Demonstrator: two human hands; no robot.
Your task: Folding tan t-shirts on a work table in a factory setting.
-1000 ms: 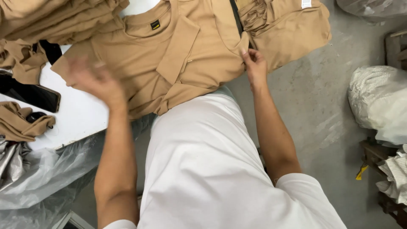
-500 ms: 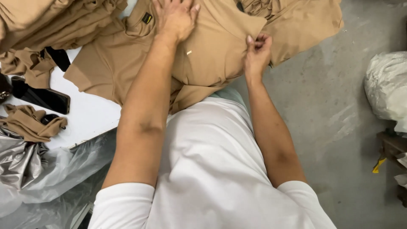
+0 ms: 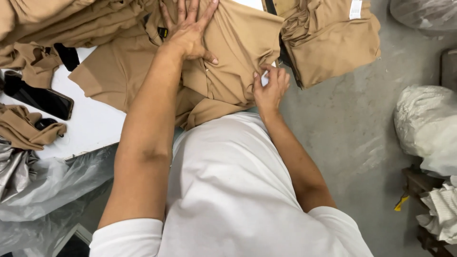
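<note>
Barely shifted since half a sec ago: left hand [image 3: 190, 31] still pressed flat, fingers spread, on the tan polo shirt [image 3: 228, 71] lying on the white table [image 3: 90, 123]. Right hand [image 3: 270, 85] fingers pinched shut on shirt's side edge. Black phone [image 3: 40, 97] off to the left.

I see a white surface [image 3: 88, 121] at the upper left. A tan shirt [image 3: 228, 52] lies spread flat on it, its lower edge hanging over the near side. Behind it, heaped tan garments [image 3: 62, 19] cover the far part. A black phone [image 3: 40, 97] lies on the bare white area at the left, just beside a crumpled tan garment [image 3: 26, 128]. On the right, a folded tan stack [image 3: 333, 40] overhangs the grey concrete floor [image 3: 342, 128].
</note>
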